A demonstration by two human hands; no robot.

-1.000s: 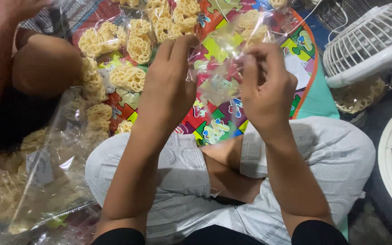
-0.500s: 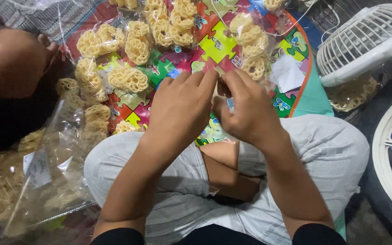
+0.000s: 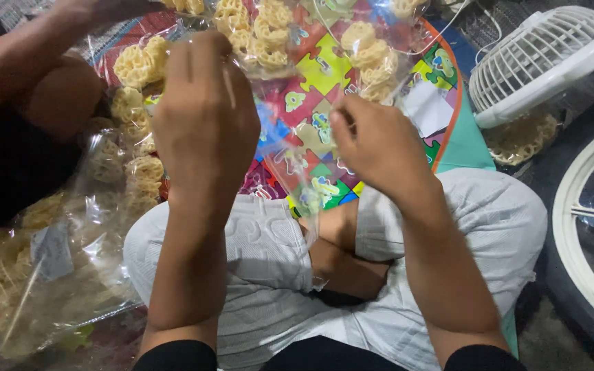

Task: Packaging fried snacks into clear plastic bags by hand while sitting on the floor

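Note:
My left hand (image 3: 204, 117) and my right hand (image 3: 376, 148) hold a clear empty plastic bag (image 3: 290, 148) stretched between them, above my crossed legs in light shorts. The left hand grips one edge, raised higher; the right hand pinches the other edge. Through the bag shows a colourful puzzle-pattern mat (image 3: 324, 69). Yellow flower-shaped fried snacks (image 3: 372, 62) in small clear bags lie on the mat beyond my hands.
A large clear sack of the same snacks (image 3: 49, 268) lies at the left. Another person's arm and knee (image 3: 42, 75) are at the upper left. A white fan (image 3: 544, 58) stands at the right, with a white ring-shaped frame (image 3: 586, 227) beside my knee.
My hands were together low over the mat; they have since moved apart, the left one rising, spreading the bag. The other person's arm has reached in at the top left.

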